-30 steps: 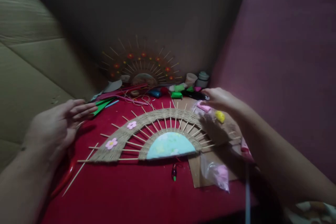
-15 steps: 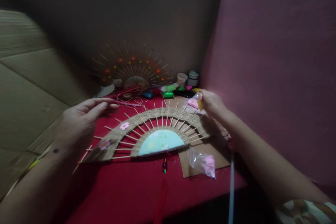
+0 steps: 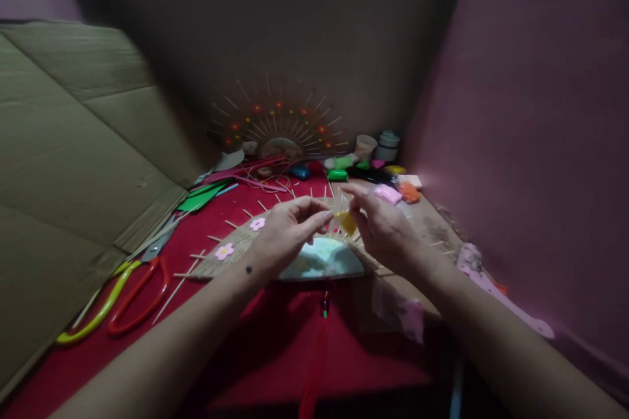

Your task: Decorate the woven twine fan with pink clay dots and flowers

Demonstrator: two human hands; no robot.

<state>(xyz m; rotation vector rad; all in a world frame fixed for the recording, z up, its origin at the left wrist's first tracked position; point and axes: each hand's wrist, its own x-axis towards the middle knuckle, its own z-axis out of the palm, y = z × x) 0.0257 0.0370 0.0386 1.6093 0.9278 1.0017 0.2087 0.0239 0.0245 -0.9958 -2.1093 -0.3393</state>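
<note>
Both my hands are close together above a woven fan [image 3: 209, 266] with thin sticks and a pale blue half-round centre. My right hand [image 3: 388, 226] pinches a small clear bag with yellow clay [image 3: 348, 222] in it. On the other side of the bag, my left hand [image 3: 297, 229] has thumb and fingertips pressed together at its edge. Two pink flowers, one upper [image 3: 257, 224] and one lower [image 3: 225, 251], lie on the fan's left part. A beaded red tassel [image 3: 314, 366] hangs down from the fan's centre. My hands hide much of the fan's right half.
Scissors [image 3: 160, 294] with red and yellow handles lie at left beside a cardboard sheet [image 3: 73, 177]. A second fan [image 3: 280, 124] leans on the back wall. Clay packs, one pink [image 3: 388, 194] and one orange [image 3: 409, 192], rest on cardboard [image 3: 427, 226] at right.
My right hand has brought the bag with yellow clay leftward over the fan. My left hand has moved right to meet it. The view has turned left, showing the scissors.
</note>
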